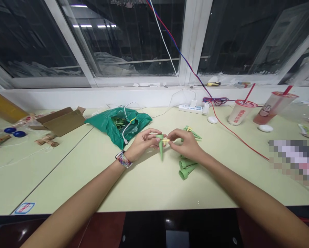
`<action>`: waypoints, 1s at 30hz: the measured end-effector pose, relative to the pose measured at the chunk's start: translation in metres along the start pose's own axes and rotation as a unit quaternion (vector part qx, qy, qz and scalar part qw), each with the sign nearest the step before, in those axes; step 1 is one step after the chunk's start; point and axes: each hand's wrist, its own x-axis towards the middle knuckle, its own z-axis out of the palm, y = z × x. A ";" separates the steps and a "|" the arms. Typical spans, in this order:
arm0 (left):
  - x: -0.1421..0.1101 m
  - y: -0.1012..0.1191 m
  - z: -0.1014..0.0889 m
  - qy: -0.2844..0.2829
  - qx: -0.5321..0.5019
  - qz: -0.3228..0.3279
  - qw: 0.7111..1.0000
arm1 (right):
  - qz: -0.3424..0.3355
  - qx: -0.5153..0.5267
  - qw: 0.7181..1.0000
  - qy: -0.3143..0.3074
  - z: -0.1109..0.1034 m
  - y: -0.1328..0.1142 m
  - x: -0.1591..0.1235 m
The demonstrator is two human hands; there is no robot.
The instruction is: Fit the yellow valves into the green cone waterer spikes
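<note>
Near the middle of the table, my left hand [144, 143] grips a green plastic spike [161, 148], its point hanging down and its wider end up. A small pale-yellow valve [166, 140] sticks out of the spike's right side. My right hand [184, 143] pinches the outer end of that valve between thumb and fingers. Beneath and beside my right hand lie more green spikes [187, 172], hollow ends toward me. Others, with yellow valves fitted [193, 131], lie just behind it, partly hidden by the hand.
A green plastic bag [105, 125] lies open behind my left hand, with green parts inside. A cardboard box [61, 120] and wooden toys [47, 139] are at left. Two drink cups [241, 112], a power strip [192, 109] and a red cable [237, 136] are at right.
</note>
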 end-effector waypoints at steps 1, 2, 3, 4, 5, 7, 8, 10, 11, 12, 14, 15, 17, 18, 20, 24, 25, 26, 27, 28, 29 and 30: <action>0.000 0.001 0.001 0.005 0.007 0.003 1.000 | 0.016 0.012 1.000 0.002 0.001 0.000 0.000; 0.000 0.002 0.002 0.010 0.014 0.007 1.000 | 0.034 0.025 0.999 0.003 0.002 0.000 0.000; 0.000 0.002 0.003 0.015 0.021 0.010 1.000 | 0.054 0.038 0.998 0.005 0.003 0.000 0.000; 0.000 0.003 0.004 0.021 0.026 0.013 0.999 | 0.075 0.052 0.996 0.008 0.003 0.001 0.000; 0.000 0.003 0.005 0.026 0.029 0.016 0.999 | 0.094 0.064 0.993 0.010 0.003 0.001 0.000; 0.000 0.003 0.006 0.039 0.031 0.021 0.999 | 0.127 0.093 0.988 0.012 0.003 0.002 0.000; 0.000 0.003 0.007 0.044 0.031 0.023 0.998 | 0.141 0.109 0.984 0.009 0.003 0.002 0.000; 0.000 0.003 0.007 0.053 0.030 0.023 0.998 | 0.156 0.132 0.979 0.001 0.002 0.001 0.000; 0.000 0.003 0.006 0.057 0.027 0.022 0.998 | 0.154 0.134 0.979 -0.002 0.002 0.001 0.000; 0.001 0.003 0.006 0.060 0.023 0.021 0.998 | 0.145 0.129 0.981 -0.004 0.001 0.000 0.000; 0.001 0.002 0.005 0.063 0.013 0.019 0.998 | 0.117 0.113 0.987 -0.003 0.001 -0.001 0.001; 0.001 0.002 0.004 0.062 0.009 0.018 0.998 | 0.106 0.110 0.988 -0.003 0.000 -0.001 0.001; 0.001 0.001 0.004 0.056 0.005 0.018 0.998 | 0.101 0.110 0.989 -0.007 0.000 -0.001 0.001; 0.001 0.001 0.004 0.053 0.004 0.018 0.998 | 0.105 0.104 0.989 -0.012 -0.001 -0.001 0.001; 0.001 0.000 0.004 0.047 0.006 0.018 0.999 | 0.113 0.069 0.991 -0.018 -0.003 -0.002 0.001; 0.000 0.002 0.006 0.039 0.001 0.018 0.999 | 0.077 -0.025 0.997 -0.011 -0.005 -0.005 -0.001; 0.000 0.002 0.007 0.038 -0.002 0.016 0.999 | 0.060 -0.024 0.998 -0.010 -0.005 -0.006 -0.001; 0.000 0.003 0.007 0.038 -0.004 0.014 0.999 | 0.042 -0.016 0.999 -0.012 -0.005 -0.007 -0.001; 0.000 0.003 0.007 0.039 -0.005 0.014 0.999 | 0.026 -0.006 1.000 -0.014 -0.004 -0.007 -0.001; 0.000 0.004 0.008 0.040 -0.006 0.014 0.999 | 0.013 0.001 1.000 -0.016 -0.004 -0.007 -0.001; 0.000 0.004 0.008 0.042 -0.006 0.016 0.999 | 0.008 0.002 1.000 -0.018 -0.004 -0.007 -0.001; 0.000 0.004 0.008 0.044 -0.006 0.017 0.999 | 0.012 -0.005 1.000 -0.022 -0.004 -0.006 -0.001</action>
